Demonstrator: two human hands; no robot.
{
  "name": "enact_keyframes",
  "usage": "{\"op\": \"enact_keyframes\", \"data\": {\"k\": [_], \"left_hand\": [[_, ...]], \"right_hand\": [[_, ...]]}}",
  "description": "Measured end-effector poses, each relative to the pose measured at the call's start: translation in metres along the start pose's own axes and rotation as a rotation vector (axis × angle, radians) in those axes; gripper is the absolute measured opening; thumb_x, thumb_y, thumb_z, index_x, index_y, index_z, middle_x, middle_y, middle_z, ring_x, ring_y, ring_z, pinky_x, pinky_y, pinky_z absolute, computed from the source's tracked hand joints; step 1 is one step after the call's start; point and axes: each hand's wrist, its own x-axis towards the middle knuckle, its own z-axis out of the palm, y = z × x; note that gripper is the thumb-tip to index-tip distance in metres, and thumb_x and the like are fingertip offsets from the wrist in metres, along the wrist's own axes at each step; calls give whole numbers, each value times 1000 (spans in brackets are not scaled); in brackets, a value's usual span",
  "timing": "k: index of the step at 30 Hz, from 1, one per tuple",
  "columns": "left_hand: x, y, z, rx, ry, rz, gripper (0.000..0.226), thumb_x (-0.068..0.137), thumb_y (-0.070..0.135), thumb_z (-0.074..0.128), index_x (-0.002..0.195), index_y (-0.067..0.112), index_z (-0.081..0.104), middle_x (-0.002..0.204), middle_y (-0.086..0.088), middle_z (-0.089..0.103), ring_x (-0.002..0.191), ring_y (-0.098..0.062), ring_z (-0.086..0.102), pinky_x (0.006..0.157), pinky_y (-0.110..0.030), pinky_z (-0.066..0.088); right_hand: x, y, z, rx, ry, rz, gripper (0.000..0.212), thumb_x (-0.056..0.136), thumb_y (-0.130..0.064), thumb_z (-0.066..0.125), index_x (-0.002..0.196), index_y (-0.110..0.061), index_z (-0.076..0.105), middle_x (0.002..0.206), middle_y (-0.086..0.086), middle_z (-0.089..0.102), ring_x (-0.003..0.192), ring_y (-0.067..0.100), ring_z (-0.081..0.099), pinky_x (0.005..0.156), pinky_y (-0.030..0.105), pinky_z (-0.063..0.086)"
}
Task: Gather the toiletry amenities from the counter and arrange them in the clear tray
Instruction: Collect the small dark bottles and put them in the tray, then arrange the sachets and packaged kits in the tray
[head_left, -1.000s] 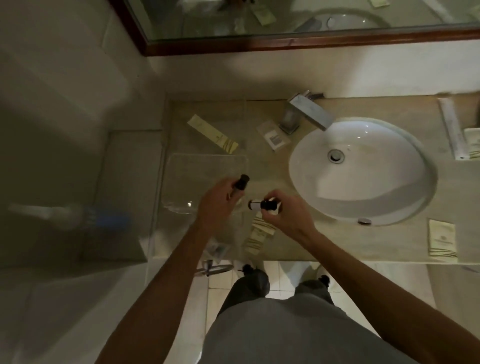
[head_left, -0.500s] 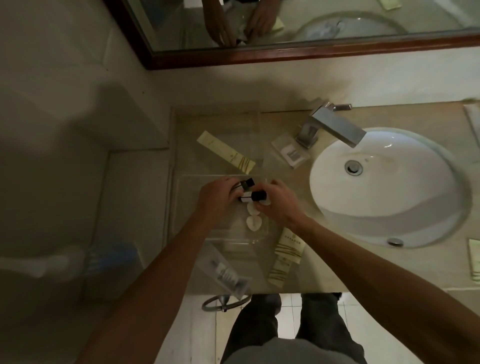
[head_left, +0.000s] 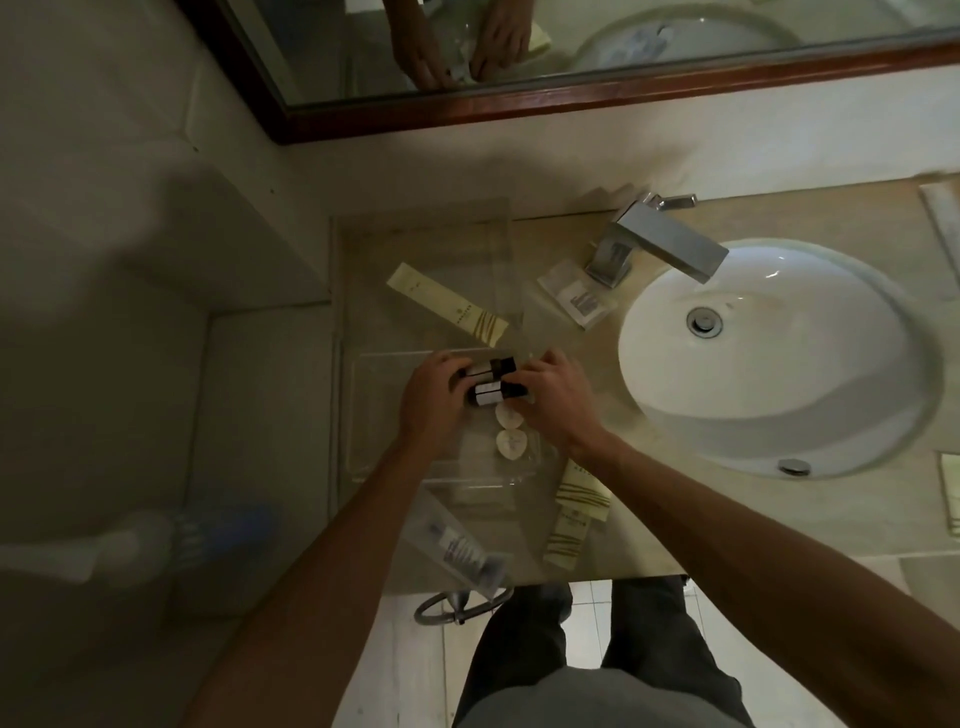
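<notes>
Clear tray (head_left: 374, 415) on counter (head_left: 649, 519), left of sink (head_left: 779, 353). Inside: two small dark bottles (head_left: 491, 382) with white labels, black caps, lying side by side; just nearer, two pale oval soaps (head_left: 510, 430). Left hand (head_left: 434, 400) grips bottles' base ends; right hand (head_left: 553, 397) grips cap ends. Cream sachet (head_left: 447, 304) lies beyond tray; two more sachets (head_left: 574, 512) and clear packet (head_left: 460, 545) lie near front edge.

Bottles (head_left: 488, 382) in tray (head_left: 374, 415) (left of sink (head_left: 779, 389))
</notes>
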Motion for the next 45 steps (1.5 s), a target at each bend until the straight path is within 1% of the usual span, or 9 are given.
{"op": "enact_keyframes", "data": {"k": [3, 7, 14, 26, 34, 37, 40, 42, 45], "left_hand": [[-5, -4, 2, -84, 70, -128, 25, 86, 26, 68, 111, 19, 70, 107, 1, 67, 96, -16, 62, 87, -37, 52], [-12, -4, 5, -232, 87, -213, 25, 87, 17, 68, 112, 18, 71, 106, -1, 72, 96, -15, 66, 90, -36, 54], [-7, 9, 7, -305, 108, -264, 29, 90, 8, 62, 116, 15, 71, 109, 0, 73, 98, -11, 66, 90, -25, 52], [-21, 3, 6, -387, 125, -347, 36, 87, 20, 70, 122, 13, 67, 109, -2, 73, 95, -10, 68, 88, -29, 56], [-52, 38, -15, -408, 280, -270, 53, 79, 18, 80, 127, 16, 58, 117, 7, 57, 89, 2, 60, 68, -8, 50], [-90, 62, -8, -362, 223, -248, 51, 80, 24, 78, 125, 24, 55, 110, 8, 51, 84, 0, 55, 65, -13, 50], [-136, 81, 11, -280, 107, -214, 29, 85, 30, 72, 110, 23, 58, 103, 5, 51, 80, -7, 53, 65, -24, 49], [-165, 88, 28, -178, -1, -218, 21, 88, 29, 67, 105, 18, 61, 103, 4, 53, 83, -10, 55, 69, -24, 45], [-196, 95, 55, -168, -154, -349, 28, 88, 34, 67, 111, 22, 57, 107, 12, 49, 89, -3, 52, 73, -19, 39]], "right_hand": [[-1, -1, 1, -27, -12, -6, 28, 90, -35, 66, 117, -32, 70, 110, -6, 69, 89, 16, 43, 75, 34, 40], [-2, 0, 5, -26, 1, -1, 28, 92, -30, 63, 120, -31, 69, 113, -5, 68, 91, 17, 44, 76, 33, 41], [-2, -3, 10, 29, 56, 82, 26, 87, -22, 71, 112, -31, 73, 106, -9, 71, 83, 13, 40, 69, 27, 31], [-3, -4, 2, 153, 22, 113, 26, 82, -18, 75, 107, -23, 75, 105, -1, 66, 89, 14, 45, 71, 27, 34], [-27, 13, -51, 311, 8, 112, 28, 81, -38, 77, 107, -31, 69, 101, -10, 57, 82, 6, 54, 68, 23, 47], [-51, 37, -74, 328, -2, 125, 26, 80, -33, 78, 104, -26, 72, 98, -8, 61, 78, 7, 57, 68, 26, 50], [-81, 65, -75, 273, -57, 209, 24, 80, -33, 78, 102, -26, 73, 89, -9, 61, 78, 11, 61, 66, 28, 48], [-98, 77, -64, 216, -134, 263, 32, 79, -36, 79, 107, -25, 71, 90, -8, 59, 81, 14, 61, 66, 28, 43], [-108, 83, -46, 180, -265, 309, 45, 77, -42, 80, 116, -24, 65, 97, -6, 56, 86, 13, 56, 69, 30, 44]]}}
